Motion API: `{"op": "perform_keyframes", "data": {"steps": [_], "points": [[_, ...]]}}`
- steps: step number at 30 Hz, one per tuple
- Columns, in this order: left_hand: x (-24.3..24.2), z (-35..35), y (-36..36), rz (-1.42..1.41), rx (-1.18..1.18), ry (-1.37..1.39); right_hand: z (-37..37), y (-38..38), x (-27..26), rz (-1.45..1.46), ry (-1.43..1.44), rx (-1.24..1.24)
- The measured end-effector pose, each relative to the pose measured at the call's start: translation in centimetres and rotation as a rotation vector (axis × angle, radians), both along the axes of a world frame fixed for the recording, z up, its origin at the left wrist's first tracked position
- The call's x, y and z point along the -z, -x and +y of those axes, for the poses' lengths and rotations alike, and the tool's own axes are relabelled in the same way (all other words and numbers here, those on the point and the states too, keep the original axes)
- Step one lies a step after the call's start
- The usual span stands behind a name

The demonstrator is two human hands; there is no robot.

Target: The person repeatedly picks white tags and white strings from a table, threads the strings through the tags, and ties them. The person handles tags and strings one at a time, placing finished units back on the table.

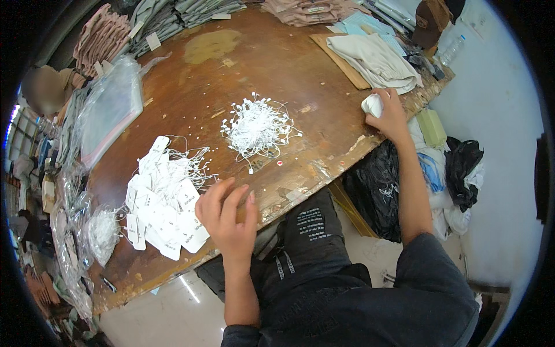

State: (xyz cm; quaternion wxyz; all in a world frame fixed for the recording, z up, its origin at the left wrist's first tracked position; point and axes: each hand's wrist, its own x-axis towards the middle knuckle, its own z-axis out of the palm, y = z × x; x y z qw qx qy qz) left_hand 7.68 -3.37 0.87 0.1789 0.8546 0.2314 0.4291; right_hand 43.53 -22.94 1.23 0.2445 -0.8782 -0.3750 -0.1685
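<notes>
My right hand (392, 113) grips a small stack of white tags (373, 105) at the right edge of the wooden table. My left hand (230, 217) holds nothing, its fingers apart, over the table's front edge. Just left of it lies a heap of white hang tags (160, 204) bearing print, with white strings (193, 167) attached and tangled at the upper right. Farther along the table sits a separate tangled pile of white tag strings (258, 128) with small plastic ends.
Folded garments (102, 41) are stacked along the far edge, beside clear plastic bags (115, 108) at left. A cream cloth (373, 60) lies on a board (338, 60) at far right. Black plastic bags (375, 191) stand below the table's right end. Another person (47, 91) is at far left.
</notes>
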Motion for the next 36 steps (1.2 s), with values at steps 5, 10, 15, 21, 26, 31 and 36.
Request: {"op": "perform_keyframes", "data": {"steps": [5, 10, 15, 21, 26, 31, 36], "points": [[0.3, -0.1, -0.2, -0.039, 0.271, 0.123, 5.4, 10.8, 0.3, 0.809, -0.520, -0.390], [1.5, 1.1, 0.5, -0.176, 0.570, 0.076, 10.7, 22.9, 0.2, 1.575, -0.436, -0.991], [1.6, 2.7, 4.8, -0.316, 0.305, 0.110, 14.3, 27.7, -1.3, 1.908, -0.370, -1.025], [1.0, 3.6, 7.4, -0.911, 0.493, 1.311, 16.4, 27.8, -3.3, 0.342, 0.002, -1.055], [1.7, 3.4, 8.0, -0.748, 0.583, 1.522, 18.8, 28.5, -3.5, 0.157, 0.031, -1.261], [2.1, 3.0, 8.5, -0.734, 0.595, 1.632, 18.6, 28.9, -3.0, 0.194, 0.036, -1.234], [0.8, 2.7, 8.1, -0.638, 0.563, 1.600, 16.9, 27.1, -3.2, 0.347, -0.154, -1.169]]}}
